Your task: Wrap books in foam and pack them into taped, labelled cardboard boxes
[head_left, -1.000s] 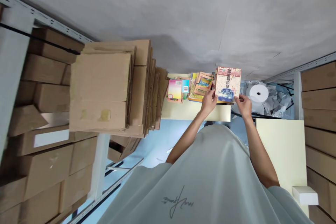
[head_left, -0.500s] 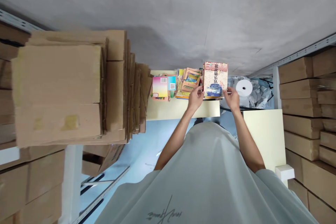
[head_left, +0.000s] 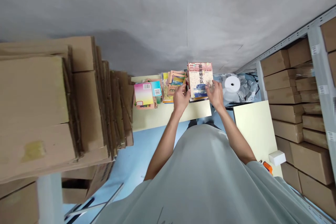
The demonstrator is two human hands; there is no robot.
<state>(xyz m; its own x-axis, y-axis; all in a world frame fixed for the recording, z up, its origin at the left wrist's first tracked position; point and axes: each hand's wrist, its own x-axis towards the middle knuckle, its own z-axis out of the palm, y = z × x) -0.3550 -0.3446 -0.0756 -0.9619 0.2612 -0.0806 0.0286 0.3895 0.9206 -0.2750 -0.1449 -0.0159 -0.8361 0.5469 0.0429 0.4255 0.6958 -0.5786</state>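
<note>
A book [head_left: 201,73] with a cream cover, a pinkish band across its top, dark vertical lettering and a blue picture low down lies at the right end of the pale table. My left hand [head_left: 181,98] is closed at its lower left edge. From the other side, my right hand [head_left: 215,95] grips the lower right corner, thumb over the cover. Just left of the book are orange and yellow picture booklets [head_left: 175,83], overlapping one another. Farther left sits a pile topped by a pink-and-yellow book [head_left: 143,93] and a blue one [head_left: 156,88], both with barcodes.
Flattened cardboard boxes [head_left: 34,94] stand stacked at the left. Beyond my right hand are a white roll [head_left: 232,84] and crumpled clear plastic [head_left: 246,89]. A second pale table [head_left: 254,122] bears a small white box [head_left: 277,158] and an orange tool [head_left: 267,167]. Shelves of cartons [head_left: 286,119] line the right.
The view has shifted, so the table and book appear farther left. My right hand has moved inward over the cover's lower right corner. An orange tool now shows on the right table.
</note>
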